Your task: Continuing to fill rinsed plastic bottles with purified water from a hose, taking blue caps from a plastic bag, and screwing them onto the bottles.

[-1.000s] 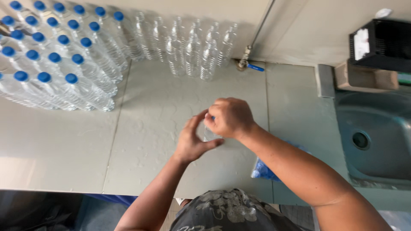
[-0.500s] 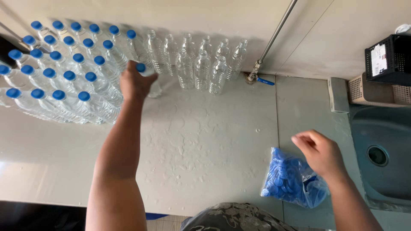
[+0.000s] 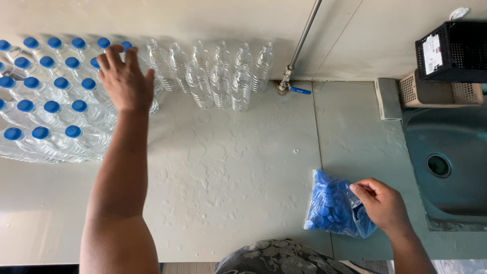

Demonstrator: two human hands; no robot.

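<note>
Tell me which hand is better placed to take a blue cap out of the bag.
The right hand. Its fingers already touch the open side of the bag of blue caps near the sink. The left hand is stretched far across the counter, over the capped bottles.

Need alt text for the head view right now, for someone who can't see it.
Left hand rests on capped water bottles at the counter's back left; right hand reaches into a bag of blue caps. Uncapped bottles stand by the wall, a sink at right.
</note>
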